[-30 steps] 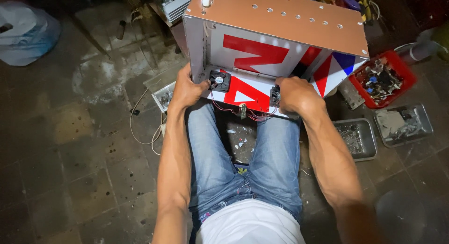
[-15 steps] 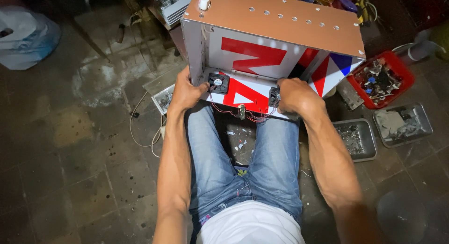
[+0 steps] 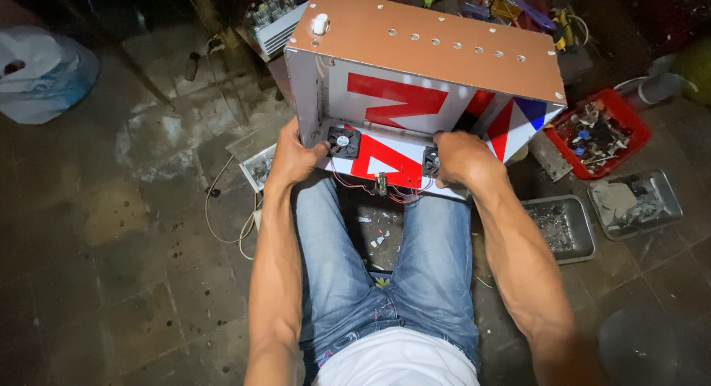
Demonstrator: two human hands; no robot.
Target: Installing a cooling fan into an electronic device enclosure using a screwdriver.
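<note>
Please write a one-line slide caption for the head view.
Seated person's left hand and right hand grip the lower edge of an open metal box fitted with two small fans.

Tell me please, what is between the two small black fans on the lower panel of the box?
In the head view, between the left fan and the right fan lies a red shape on the white panel. Under it hang thin red wires and a small metal part.

Repair workshop: stained floor (image 3: 111, 230), red parts tray (image 3: 601, 134), loose wires (image 3: 222, 216).
</note>
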